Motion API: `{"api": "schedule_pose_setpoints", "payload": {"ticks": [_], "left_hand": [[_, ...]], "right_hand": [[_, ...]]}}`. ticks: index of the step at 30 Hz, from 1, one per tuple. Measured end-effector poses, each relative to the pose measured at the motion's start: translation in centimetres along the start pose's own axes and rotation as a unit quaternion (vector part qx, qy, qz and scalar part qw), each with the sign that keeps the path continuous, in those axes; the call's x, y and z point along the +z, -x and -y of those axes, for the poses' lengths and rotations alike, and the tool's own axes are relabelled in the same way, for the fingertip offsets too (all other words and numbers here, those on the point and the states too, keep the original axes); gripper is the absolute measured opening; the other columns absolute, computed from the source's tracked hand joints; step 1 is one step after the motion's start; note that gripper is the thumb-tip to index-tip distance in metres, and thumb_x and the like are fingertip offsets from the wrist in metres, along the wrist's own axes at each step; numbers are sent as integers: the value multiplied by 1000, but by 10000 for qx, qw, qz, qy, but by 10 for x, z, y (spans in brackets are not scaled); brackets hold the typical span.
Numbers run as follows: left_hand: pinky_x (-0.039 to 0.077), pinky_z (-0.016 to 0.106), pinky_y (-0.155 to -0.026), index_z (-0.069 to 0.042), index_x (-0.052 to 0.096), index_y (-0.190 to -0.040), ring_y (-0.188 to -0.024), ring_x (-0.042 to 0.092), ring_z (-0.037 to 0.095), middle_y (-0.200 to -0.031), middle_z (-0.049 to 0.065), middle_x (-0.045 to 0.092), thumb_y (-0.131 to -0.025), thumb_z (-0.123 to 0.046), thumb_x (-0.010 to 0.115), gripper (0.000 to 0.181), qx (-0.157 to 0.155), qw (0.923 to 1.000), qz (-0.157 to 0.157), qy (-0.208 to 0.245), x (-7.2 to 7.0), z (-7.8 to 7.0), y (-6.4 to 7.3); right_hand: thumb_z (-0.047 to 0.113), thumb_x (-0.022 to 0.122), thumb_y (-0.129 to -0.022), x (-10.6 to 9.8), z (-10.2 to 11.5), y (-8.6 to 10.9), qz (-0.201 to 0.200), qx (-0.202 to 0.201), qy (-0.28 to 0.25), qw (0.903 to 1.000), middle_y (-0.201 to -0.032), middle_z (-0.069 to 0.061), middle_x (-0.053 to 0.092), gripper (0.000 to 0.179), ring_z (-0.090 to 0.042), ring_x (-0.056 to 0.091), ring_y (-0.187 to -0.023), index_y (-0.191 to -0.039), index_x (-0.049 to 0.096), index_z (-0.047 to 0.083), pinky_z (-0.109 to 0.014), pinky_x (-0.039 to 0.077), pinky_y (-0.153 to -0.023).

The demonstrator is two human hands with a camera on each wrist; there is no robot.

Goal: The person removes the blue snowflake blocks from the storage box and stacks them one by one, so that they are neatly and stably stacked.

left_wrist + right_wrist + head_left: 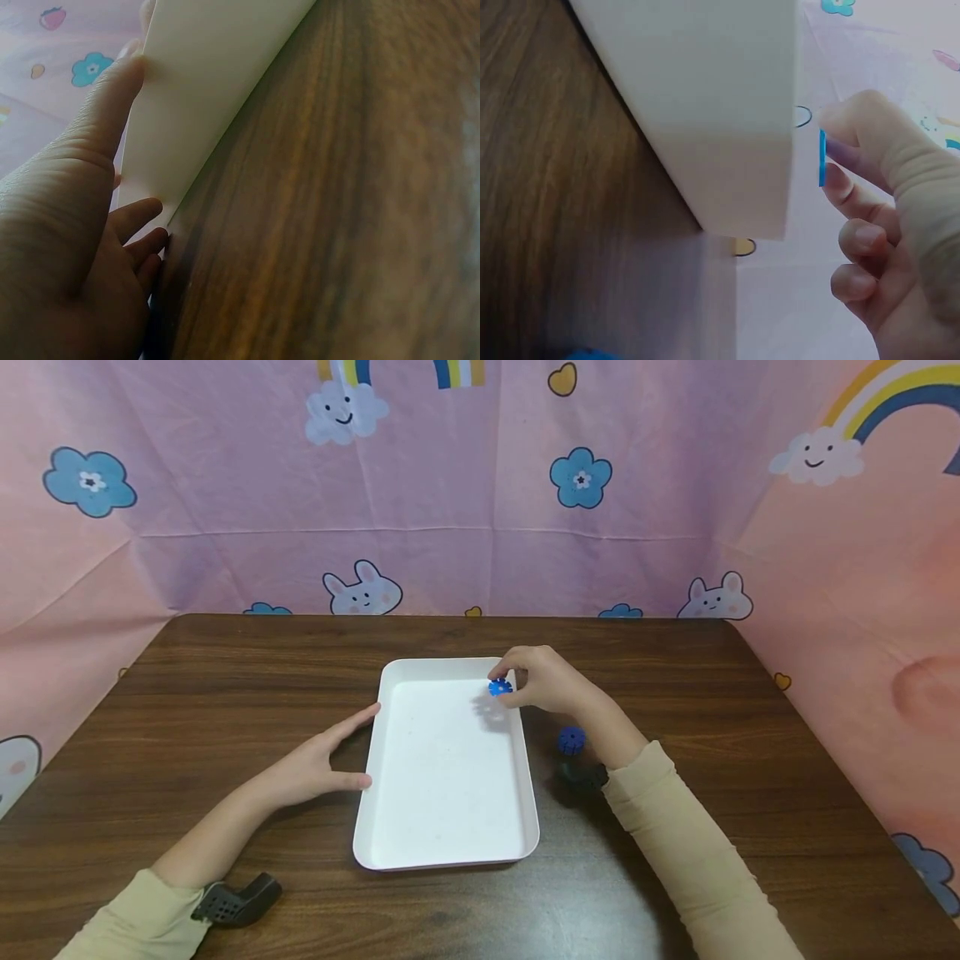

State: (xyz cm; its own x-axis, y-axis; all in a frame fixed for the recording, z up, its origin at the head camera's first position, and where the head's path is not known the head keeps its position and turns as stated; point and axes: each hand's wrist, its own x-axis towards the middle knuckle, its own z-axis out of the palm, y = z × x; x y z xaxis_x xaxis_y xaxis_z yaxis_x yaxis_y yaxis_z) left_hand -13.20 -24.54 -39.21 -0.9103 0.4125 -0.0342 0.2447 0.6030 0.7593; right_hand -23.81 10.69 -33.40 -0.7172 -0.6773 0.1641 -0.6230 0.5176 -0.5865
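Note:
A white rectangular tray (448, 760) lies on the table. Over its far right corner, my right hand (551, 681) pinches a small blue notched disc (500, 687) between thumb and fingers. Seen edge-on in the right wrist view, the blue disc (822, 158) sits above the rim. My left hand (311, 768) has its thumb and fingers spread and rests against the tray's left side. In the left wrist view, the left hand's fingertips (142, 214) touch the tray's outer wall (202, 82).
A darker blue notched piece (572, 741) is on the dark wooden table (240, 693), right of the tray and close to the right forearm. Black wrist devices (238, 900) sit at both cuffs. A patterned cloth (450, 493) hangs behind the table and along its sides.

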Motion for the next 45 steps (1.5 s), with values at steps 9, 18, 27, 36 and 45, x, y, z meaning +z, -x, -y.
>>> {"api": "schedule_pose_setpoints", "payload": {"ticks": [9,18,27,36,45], "left_hand": [[17,70,-101,-30,22,-153,-140,16,40,-156,12,20,-76,-39,81,98,-12,10000,18,37,-1,-1,-1],[19,71,-99,-29,21,-154,-139,17,42,-156,14,21,-77,-38,80,97,55,9999,12,-106,-1,0,0],[19,69,-101,-32,21,-153,-140,17,40,-156,12,20,-76,-38,81,97,43,10000,23,-21,-1,-1,1],[19,70,-101,-30,22,-153,-140,17,40,-156,13,20,-76,-38,81,97,27,10000,17,-33,-1,-1,0],[19,70,-100,-30,21,-153,-140,17,41,-156,13,20,-76,-40,80,98,-4,10000,19,-71,-1,-1,0]], "right_hand": [[11,77,-80,-9,3,19,-253,-163,-44,9995,-104,-2,65,27,-19,61,-96,-105,72,4,-38,51,-85],[11,77,-78,-11,-1,38,-447,-268,148,9985,-99,0,66,24,-14,62,-87,-101,73,6,-31,53,-76],[10,79,-77,-15,-6,57,-491,-308,214,9981,-97,1,65,23,-14,60,-84,-99,74,7,-32,53,-71],[9,79,-76,-18,-14,73,-471,-361,149,9981,-98,-1,64,25,-15,62,-86,-100,74,5,-31,54,-69],[8,79,-77,-19,-22,86,-423,-388,102,9983,-98,-1,65,25,-15,61,-84,-100,73,4,-30,53,-68]]}}
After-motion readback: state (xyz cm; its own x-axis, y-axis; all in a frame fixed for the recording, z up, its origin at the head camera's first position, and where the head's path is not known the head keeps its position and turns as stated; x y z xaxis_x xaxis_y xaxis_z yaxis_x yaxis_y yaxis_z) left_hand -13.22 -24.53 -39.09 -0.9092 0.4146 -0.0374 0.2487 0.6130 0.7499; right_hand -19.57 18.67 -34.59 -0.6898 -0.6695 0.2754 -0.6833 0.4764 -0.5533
